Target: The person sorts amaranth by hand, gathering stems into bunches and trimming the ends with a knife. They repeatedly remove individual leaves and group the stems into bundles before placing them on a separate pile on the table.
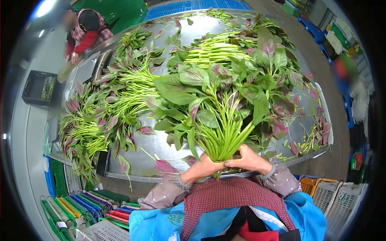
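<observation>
Both my hands are wrapped round the lower stems of a bunch of amaranth greens (pixel 225 136) at the near edge of the metal table (pixel 155 142). My left hand (pixel 206 166) grips from the left and my right hand (pixel 249 160) from the right, thumbs close together. The leaves, green with purple-red centres, fan out away from me. Stem ends poke out below my hands. Behind the bunch lies a pile of greens with aligned stems (pixel 219 50). More bunches (pixel 132 88) spread over the table's left side.
Loose leaves and stem scraps (pixel 305 140) lie at the right. Another person (pixel 86 34) stands at the far left, near a black crate (pixel 39 87). Folded coloured crates (pixel 84 207) are stacked below left; more crates (pixel 327 195) stand below right.
</observation>
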### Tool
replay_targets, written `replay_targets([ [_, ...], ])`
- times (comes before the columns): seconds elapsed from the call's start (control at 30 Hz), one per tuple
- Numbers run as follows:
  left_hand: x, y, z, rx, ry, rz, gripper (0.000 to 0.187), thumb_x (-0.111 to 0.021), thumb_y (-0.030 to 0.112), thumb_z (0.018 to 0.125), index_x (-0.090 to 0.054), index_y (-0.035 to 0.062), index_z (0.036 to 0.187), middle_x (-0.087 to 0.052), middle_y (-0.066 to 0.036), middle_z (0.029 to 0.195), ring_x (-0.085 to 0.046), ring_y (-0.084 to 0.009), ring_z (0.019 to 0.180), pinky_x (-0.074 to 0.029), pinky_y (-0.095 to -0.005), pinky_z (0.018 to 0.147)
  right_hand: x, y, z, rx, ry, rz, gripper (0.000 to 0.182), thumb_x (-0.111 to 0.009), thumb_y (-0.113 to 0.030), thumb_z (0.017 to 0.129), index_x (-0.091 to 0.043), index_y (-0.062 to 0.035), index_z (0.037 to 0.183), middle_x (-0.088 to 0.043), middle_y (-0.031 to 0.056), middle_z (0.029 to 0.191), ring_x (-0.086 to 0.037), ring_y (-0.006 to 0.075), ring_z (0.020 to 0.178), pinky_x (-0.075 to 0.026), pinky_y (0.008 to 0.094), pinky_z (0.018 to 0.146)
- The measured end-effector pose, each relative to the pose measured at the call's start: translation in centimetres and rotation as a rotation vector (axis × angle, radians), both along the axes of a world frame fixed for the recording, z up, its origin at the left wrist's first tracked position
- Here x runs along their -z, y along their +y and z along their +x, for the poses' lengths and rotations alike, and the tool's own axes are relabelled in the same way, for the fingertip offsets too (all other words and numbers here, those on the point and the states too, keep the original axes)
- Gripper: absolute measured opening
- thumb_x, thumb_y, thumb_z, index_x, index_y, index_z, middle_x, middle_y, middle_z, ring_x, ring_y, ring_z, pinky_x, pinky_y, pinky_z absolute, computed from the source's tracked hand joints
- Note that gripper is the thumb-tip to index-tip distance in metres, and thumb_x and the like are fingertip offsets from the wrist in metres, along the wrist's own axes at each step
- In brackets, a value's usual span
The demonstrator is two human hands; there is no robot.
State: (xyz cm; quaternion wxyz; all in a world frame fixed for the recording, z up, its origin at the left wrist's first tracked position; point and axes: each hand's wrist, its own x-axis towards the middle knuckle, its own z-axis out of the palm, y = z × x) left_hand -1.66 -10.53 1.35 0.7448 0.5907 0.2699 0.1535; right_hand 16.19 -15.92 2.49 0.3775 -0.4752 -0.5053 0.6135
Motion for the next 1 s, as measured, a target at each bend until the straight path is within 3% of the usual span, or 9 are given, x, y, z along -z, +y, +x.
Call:
replay_targets([
  [0.17,0.0,3.9,-2.8,-0.454,0.141,0.559,0.030,-0.067,0.008,0.071,-0.057,0.0034,0.099,-0.059,-0.009,0.094,-0.055,-0.0229,0.087,-0.043,-0.0353,0.077,-1.2,-0.2,0.3,0.005,0.049,-0.170,0.049,-0.070,-0.019,0.072,-0.051,0.0000,0.113,-0.057,0.0077,0.104,-0.054,0.0163,0.090,-0.043,0.0331,0.084],
  [0.2,0.1,4.9,-3.6,-0.516,0.174,0.704,0.029,-0.067,0.008,0.070,-0.058,0.0037,0.098,-0.058,-0.009,0.092,-0.055,-0.0239,0.085,-0.043,-0.0360,0.076,3.5,-0.7,1.2,-0.063,-0.195,0.379,0.041,-0.065,-0.014,0.075,-0.053,-0.0017,0.112,-0.058,0.0073,0.105,-0.054,0.0155,0.089,-0.044,0.0333,0.083],
  [0.37,0.5,6.2,-4.5,-0.642,0.300,1.181,0.023,-0.065,0.006,0.069,-0.058,0.0050,0.091,-0.056,-0.011,0.084,-0.053,-0.0288,0.080,-0.041,-0.0391,0.072,4.7,-2.1,1.7,-0.064,-0.136,0.045,0.039,-0.063,-0.013,0.076,-0.053,-0.0022,0.112,-0.058,0.0081,0.105,-0.054,0.0161,0.090,-0.044,0.0331,0.082],
  [0.47,8.0,7.6,-6.2,-0.503,0.355,1.018,0.025,-0.061,0.007,0.062,-0.058,0.0059,0.086,-0.054,-0.009,0.080,-0.050,-0.0283,0.084,-0.037,-0.0379,0.080,5.6,-3.0,1.5,-0.064,-0.135,0.026,0.037,-0.062,-0.013,0.077,-0.054,-0.0025,0.112,-0.058,0.0085,0.105,-0.054,0.0165,0.090,-0.044,0.0330,0.082],
  [0.6,6.7,8.3,-7.0,-0.554,0.274,0.912,0.024,-0.058,0.007,0.062,-0.059,0.0068,0.086,-0.054,-0.008,0.081,-0.050,-0.0267,0.085,-0.037,-0.0379,0.084,8.8,-3.5,1.1,0.030,0.040,0.044,0.035,-0.060,-0.012,0.078,-0.054,-0.0028,0.111,-0.058,0.0091,0.106,-0.054,0.0170,0.091,-0.044,0.0329,0.082],
  [0.63,6.0,8.7,-7.2,-0.559,0.289,0.940,0.024,-0.058,0.007,0.062,-0.059,0.0068,0.086,-0.054,-0.008,0.080,-0.050,-0.0266,0.085,-0.037,-0.0379,0.084,10.4,-3.4,0.9,0.054,0.111,0.053,0.035,-0.060,-0.012,0.078,-0.054,-0.0029,0.111,-0.058,0.0093,0.106,-0.054,0.0171,0.091,-0.044,0.0329,0.082],
  [0.67,5.7,8.9,-7.2,-0.558,0.299,0.954,0.024,-0.058,0.007,0.062,-0.059,0.0069,0.086,-0.054,-0.008,0.080,-0.050,-0.0266,0.085,-0.037,-0.0379,0.084,13.1,-3.0,1.8,-0.204,-0.437,0.240,0.035,-0.057,-0.014,0.080,-0.054,-0.0046,0.113,-0.057,0.0126,0.109,-0.054,0.0222,0.096,-0.043,0.0331,0.084],
  [0.7,5.3,9.0,-7.4,-0.560,0.305,0.969,0.024,-0.058,0.007,0.062,-0.059,0.0069,0.086,-0.054,-0.008,0.080,-0.050,-0.0265,0.085,-0.037,-0.0379,0.084,20.6,-5.2,2.7,-0.179,-0.222,0.185,0.039,-0.058,-0.018,0.079,-0.052,-0.0068,0.117,-0.055,0.0137,0.113,-0.053,0.0264,0.100,-0.042,0.0329,0.085],
  [1.0,5.2,9.0,-8.2,-0.532,0.341,1.005,0.022,-0.057,0.008,0.063,-0.059,0.0074,0.085,-0.054,-0.007,0.079,-0.050,-0.0260,0.084,-0.037,-0.0381,0.085,5.1,-2.1,0.6,-0.237,-0.479,-0.072,0.046,-0.058,-0.029,0.082,-0.049,-0.0063,0.121,-0.052,0.0147,0.120,-0.049,0.0275,0.109,-0.037,0.0318,0.093],
])
